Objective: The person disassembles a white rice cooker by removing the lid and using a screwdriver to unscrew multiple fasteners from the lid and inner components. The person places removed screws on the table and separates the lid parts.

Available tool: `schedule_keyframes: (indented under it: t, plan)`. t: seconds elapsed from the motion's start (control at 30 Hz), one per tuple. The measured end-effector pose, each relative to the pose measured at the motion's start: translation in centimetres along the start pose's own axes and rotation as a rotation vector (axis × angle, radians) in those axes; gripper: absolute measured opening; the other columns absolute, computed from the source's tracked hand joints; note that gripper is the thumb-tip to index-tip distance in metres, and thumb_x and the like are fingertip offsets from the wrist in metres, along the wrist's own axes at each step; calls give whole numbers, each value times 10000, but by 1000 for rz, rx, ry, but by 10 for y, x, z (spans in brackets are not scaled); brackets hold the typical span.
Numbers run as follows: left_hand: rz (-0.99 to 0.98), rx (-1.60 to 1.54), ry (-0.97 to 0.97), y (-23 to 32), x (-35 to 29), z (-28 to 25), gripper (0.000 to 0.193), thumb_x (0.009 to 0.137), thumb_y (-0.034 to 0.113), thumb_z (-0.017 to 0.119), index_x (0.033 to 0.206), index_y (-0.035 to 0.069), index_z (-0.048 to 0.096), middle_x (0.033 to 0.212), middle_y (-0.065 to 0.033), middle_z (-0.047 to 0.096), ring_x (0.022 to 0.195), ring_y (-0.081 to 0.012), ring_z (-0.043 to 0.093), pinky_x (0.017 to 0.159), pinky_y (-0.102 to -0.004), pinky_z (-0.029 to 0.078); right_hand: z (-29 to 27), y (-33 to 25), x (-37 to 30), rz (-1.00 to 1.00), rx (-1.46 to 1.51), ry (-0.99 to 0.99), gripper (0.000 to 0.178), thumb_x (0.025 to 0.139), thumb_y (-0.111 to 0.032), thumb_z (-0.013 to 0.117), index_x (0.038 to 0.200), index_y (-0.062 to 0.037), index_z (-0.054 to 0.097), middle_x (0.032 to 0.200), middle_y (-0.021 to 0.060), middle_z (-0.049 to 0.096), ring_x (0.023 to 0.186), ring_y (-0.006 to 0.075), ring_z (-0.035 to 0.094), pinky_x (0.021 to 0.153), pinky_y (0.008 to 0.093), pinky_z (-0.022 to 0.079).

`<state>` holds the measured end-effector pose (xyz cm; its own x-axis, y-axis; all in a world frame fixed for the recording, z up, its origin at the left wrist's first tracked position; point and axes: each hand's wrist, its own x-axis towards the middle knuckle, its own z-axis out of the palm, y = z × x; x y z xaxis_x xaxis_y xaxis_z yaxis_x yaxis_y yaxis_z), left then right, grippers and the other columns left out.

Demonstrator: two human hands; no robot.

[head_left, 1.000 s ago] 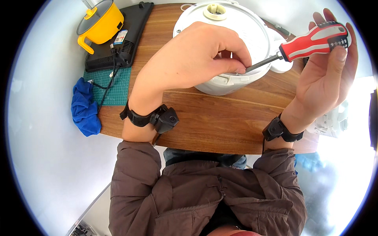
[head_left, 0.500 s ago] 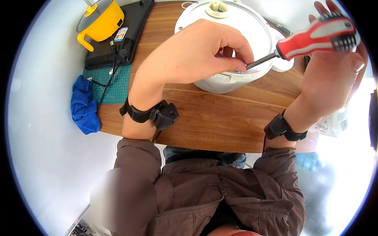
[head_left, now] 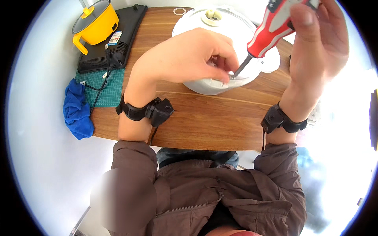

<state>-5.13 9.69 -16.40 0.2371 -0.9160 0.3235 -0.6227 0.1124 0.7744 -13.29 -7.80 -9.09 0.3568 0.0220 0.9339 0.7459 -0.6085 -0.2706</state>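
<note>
My right hand [head_left: 321, 51] grips the red and grey handle of a screwdriver [head_left: 268, 34] at the upper right. The shaft slants down and left, its tip at the near rim of a round white appliance body [head_left: 210, 87]. My left hand [head_left: 189, 55] bends over that rim, thumb and fingers pinched together right beside the tip. Whatever they hold, perhaps something small, is hidden. A cream round fitting [head_left: 212, 17] stands up from the appliance's flat white face.
At the left a yellow pot [head_left: 98, 27] with a lid rests on a black flat device [head_left: 84, 63]. A green cutting mat [head_left: 108, 92], a dark cable and a blue cloth [head_left: 76, 112] lie nearer. A white ring [head_left: 179, 11] is at the table's back.
The screwdriver has swung up to a steeper angle, and my right hand has risen with it. My left hand still pinches at the rim. The whole view has shifted slightly.
</note>
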Motion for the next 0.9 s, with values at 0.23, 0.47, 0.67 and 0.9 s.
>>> schedule_keyframes:
  t: [0.23,0.47,0.67,0.9]
  plan:
    - [58,146,59,-2,3,2,235,774,69,837,955,-4,708,902,-104,680,818,-223,691,761,-325,566,-9,12,-10,0,-24,48,651,912,-339,804,1381,10,518,1007,33,642,787,71,610,674,184,522]
    - [-13,66,76,-5,3,2,185,791,70,837,932,8,736,847,-78,699,762,-178,675,704,-303,548,-22,20,-19,-31,107,104,624,931,-339,775,1376,13,514,998,42,646,771,74,614,653,187,524]
    - [-42,33,98,-6,2,6,167,798,74,836,919,11,738,820,-69,690,725,-160,655,666,-296,530,-12,20,-18,30,178,173,614,948,-356,750,1371,20,513,1007,63,655,783,84,629,662,202,539]
    - [-54,75,101,-4,2,6,153,814,83,825,914,21,728,823,-62,689,724,-163,640,663,-301,522,8,14,-11,89,229,233,605,967,-376,721,1365,29,513,1017,87,665,797,95,647,672,219,557]
